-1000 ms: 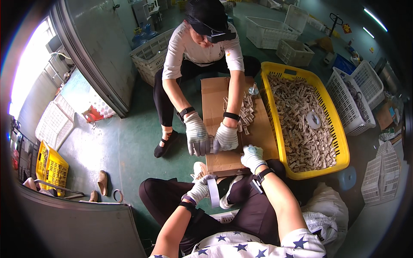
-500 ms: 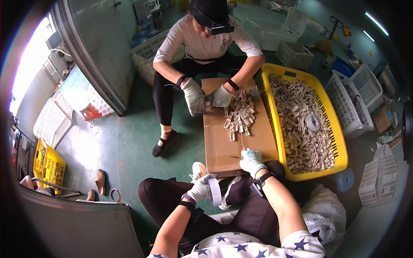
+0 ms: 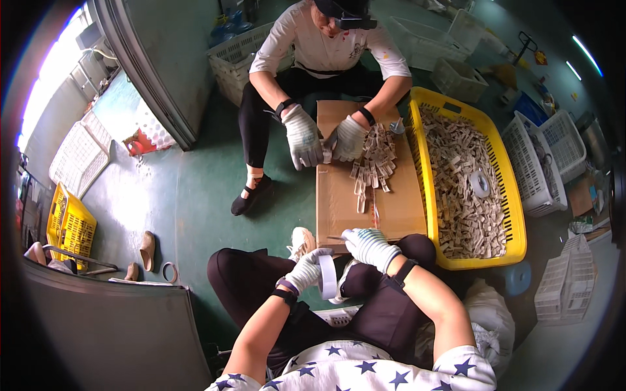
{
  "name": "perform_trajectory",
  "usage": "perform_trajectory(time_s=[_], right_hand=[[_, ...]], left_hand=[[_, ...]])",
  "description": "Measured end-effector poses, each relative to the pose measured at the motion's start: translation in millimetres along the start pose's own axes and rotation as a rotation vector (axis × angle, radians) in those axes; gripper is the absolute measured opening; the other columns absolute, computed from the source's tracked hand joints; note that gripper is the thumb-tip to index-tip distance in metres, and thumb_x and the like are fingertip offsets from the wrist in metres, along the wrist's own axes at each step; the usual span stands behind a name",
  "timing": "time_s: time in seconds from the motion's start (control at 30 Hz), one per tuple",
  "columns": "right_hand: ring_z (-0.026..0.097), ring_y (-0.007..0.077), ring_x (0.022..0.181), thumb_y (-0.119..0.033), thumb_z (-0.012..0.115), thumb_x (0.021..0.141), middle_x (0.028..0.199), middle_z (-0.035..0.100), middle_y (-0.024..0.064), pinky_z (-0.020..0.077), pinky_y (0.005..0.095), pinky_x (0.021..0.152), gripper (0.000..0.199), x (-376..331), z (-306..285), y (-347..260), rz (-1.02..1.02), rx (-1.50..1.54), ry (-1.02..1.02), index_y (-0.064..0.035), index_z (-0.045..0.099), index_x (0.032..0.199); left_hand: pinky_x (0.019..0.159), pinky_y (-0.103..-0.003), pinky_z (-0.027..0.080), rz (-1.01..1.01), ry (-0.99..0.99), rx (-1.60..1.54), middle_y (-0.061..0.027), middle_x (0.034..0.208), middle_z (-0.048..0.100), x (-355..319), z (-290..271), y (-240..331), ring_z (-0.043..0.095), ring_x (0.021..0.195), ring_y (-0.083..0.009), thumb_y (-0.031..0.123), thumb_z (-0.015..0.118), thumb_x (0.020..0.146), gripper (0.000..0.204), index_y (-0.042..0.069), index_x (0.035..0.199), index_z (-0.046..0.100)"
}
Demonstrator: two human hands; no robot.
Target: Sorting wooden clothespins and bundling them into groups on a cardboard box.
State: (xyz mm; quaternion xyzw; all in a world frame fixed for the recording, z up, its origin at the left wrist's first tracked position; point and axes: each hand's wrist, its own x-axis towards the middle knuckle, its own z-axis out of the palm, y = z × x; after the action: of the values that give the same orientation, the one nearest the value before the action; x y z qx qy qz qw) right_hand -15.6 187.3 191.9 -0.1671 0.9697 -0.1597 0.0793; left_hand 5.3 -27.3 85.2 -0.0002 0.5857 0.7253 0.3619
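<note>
My left hand point(image 3: 304, 270), in a pale knitted glove, grips a roll of white tape point(image 3: 327, 277) standing on edge over my lap. At the near edge of the cardboard box point(image 3: 336, 205) is my right hand point(image 3: 372, 249), gloved and closed. A thin dark-tipped item point(image 3: 336, 238) sticks out from its fingers toward the left; I cannot make out its kind. On the box lies a heap of small beige clip-like pieces point(image 3: 375, 159). Across from me, a co-worker's gloved hands point(image 3: 325, 144) meet around a small thing over the box's far left part.
A yellow crate point(image 3: 518, 208) full of similar pieces stands right of the box, with another white tape roll point(image 3: 480, 184) on top. White crates point(image 3: 531, 166) stand beyond it. A white sack point(image 3: 489, 319) lies by my right side. Slippers point(image 3: 148, 251) are on the floor at left.
My right hand has drawn back from the box top, moving left toward the tape roll. My left hand still grips the roll. The view has shifted slightly.
</note>
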Motion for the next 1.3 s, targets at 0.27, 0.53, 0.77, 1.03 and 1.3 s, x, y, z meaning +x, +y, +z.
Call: perform_trajectory(time_s=[0.27, 0.53, 0.77, 1.03, 1.3], right_hand=[[0.067, 0.0321, 0.079, -0.019, 0.046, 0.089, 0.085, 0.067, 0.0133, 0.0517, 0.0461, 0.067, 0.019, 15, 9, -15, -0.101, -0.225, -0.142, -0.0089, 0.06, 0.096], [0.068, 0.0271, 0.088, -0.019, 0.05, 0.089, 0.095, 0.067, 0.0093, 0.049, 0.0445, 0.073, 0.018, 22, -6, -39, -0.06, -0.359, -0.319, -0.0097, 0.061, 0.1], [0.068, 0.0278, 0.084, -0.019, 0.045, 0.092, 0.092, 0.068, 0.0103, 0.0504, 0.0445, 0.068, 0.02, 14, 21, -16, -0.09, -0.335, -0.276, -0.0089, 0.06, 0.1], [0.067, 0.0296, 0.085, -0.017, 0.046, 0.089, 0.093, 0.068, 0.0127, 0.0499, 0.0472, 0.074, 0.02, 8, 18, -9, -0.085, -0.234, -0.201, -0.0085, 0.062, 0.1], [0.063, 0.0274, 0.099, -0.019, 0.061, 0.08, 0.103, 0.066, 0.0139, 0.0456, 0.0458, 0.082, 0.027, -2, -42, 61, 0.154, -0.336, 0.173, -0.0107, 0.063, 0.105]], left_hand=[[0.08, -0.031, 0.052, 0.006, 0.013, -0.017, -0.0016, 0.1, 0.063, 4, -1, -6, 0.06, 0.089, -0.0121, -0.008, 0.07, 0.078, 0.05, 0.011, 0.123, 0.058], [0.083, -0.029, 0.052, 0.044, -0.046, -0.125, -0.0033, 0.108, 0.064, -2, 8, 11, 0.06, 0.095, -0.0126, -0.002, 0.073, 0.079, 0.05, 0.005, 0.125, 0.054], [0.088, -0.03, 0.05, 0.017, -0.172, -0.116, -0.0013, 0.11, 0.065, -15, 14, 13, 0.06, 0.099, -0.0119, -0.002, 0.067, 0.083, 0.038, 0.004, 0.12, 0.061], [0.085, -0.026, 0.049, 0.053, -0.163, 0.099, -0.0015, 0.104, 0.066, -21, 13, -1, 0.06, 0.095, -0.0093, -0.009, 0.061, 0.083, 0.042, 0.005, 0.122, 0.059], [0.071, -0.024, 0.051, -0.026, -0.125, -0.349, 0.0042, 0.096, 0.063, -20, 15, 25, 0.059, 0.083, -0.0057, 0.001, 0.068, 0.085, 0.033, 0.01, 0.117, 0.063]])
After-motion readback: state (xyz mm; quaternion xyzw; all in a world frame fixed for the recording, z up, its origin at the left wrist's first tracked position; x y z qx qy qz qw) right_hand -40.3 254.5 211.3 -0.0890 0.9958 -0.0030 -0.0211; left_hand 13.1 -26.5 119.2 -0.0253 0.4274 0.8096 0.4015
